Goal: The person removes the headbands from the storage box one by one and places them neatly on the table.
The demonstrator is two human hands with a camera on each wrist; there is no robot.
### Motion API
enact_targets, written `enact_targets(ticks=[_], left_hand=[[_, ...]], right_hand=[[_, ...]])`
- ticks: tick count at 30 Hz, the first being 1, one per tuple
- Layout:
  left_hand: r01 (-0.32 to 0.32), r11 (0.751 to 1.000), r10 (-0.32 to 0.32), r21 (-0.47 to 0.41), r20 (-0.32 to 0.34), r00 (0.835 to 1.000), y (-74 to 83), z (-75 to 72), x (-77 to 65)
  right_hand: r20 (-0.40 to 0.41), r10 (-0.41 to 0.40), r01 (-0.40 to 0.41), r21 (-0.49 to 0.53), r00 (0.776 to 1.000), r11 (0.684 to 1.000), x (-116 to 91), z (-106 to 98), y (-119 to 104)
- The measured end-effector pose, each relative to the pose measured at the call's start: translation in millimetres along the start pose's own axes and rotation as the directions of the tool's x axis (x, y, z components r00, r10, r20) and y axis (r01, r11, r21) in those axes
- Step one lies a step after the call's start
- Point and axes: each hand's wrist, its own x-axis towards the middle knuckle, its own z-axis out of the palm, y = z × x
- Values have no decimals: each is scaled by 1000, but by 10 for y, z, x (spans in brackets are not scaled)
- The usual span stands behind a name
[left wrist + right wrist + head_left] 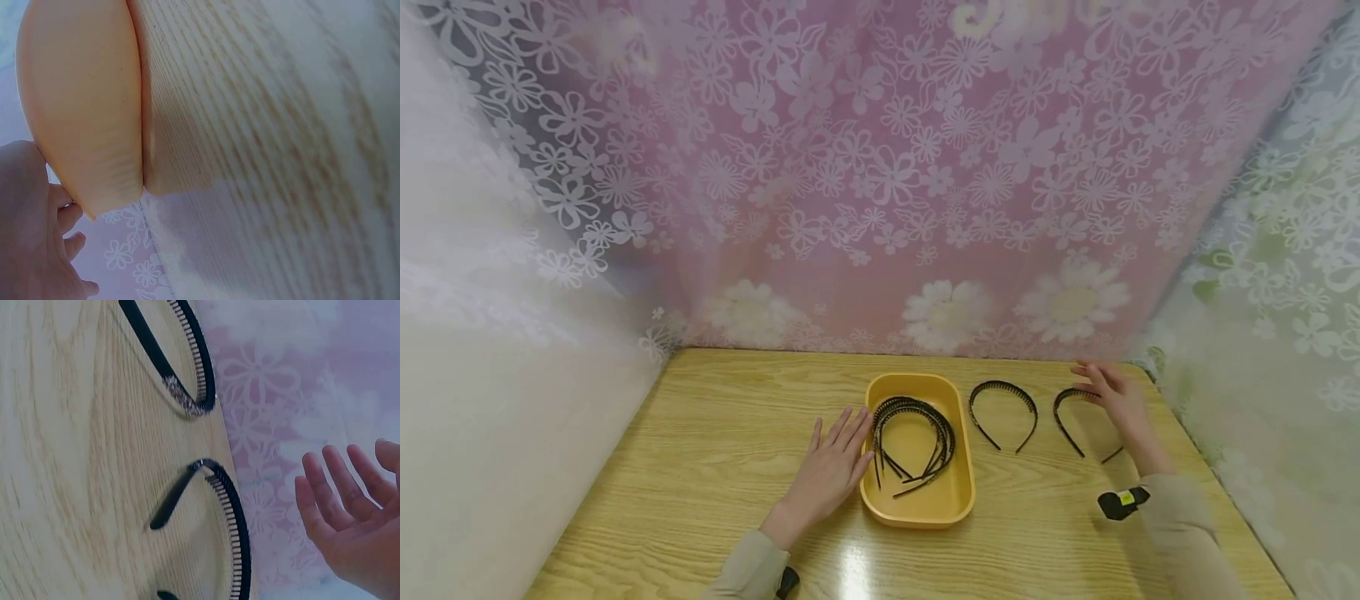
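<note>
Several black toothed headbands lie piled in a yellow plastic tray. My left hand rests against the tray's left side with its fingers spread; the left wrist view shows the fingertips near the tray's rim. To the right of the tray one headband lies flat on the table. Farther right lies another headband, partly hidden from the head view by my right hand. In the right wrist view that hand is apart from the headband, fingers loosely extended, holding nothing.
All of this is on a wood-grain table. A pink flowered curtain hangs along its back edge. Pale curtains close off the left and right sides. A black wrist camera sits on the right wrist.
</note>
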Motion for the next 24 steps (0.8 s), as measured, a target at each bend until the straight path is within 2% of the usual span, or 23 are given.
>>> enact_targets(ticks=[7, 24], left_hand=[[1, 1000, -1, 4, -6, 1000, -5, 11, 2], [1, 1000, -1, 5, 4, 1000, 2, -15, 4]], right_hand=[[38, -5, 3, 77, 999, 997, 23, 213, -140], [159, -10, -2, 77, 987, 997, 81, 904, -599]])
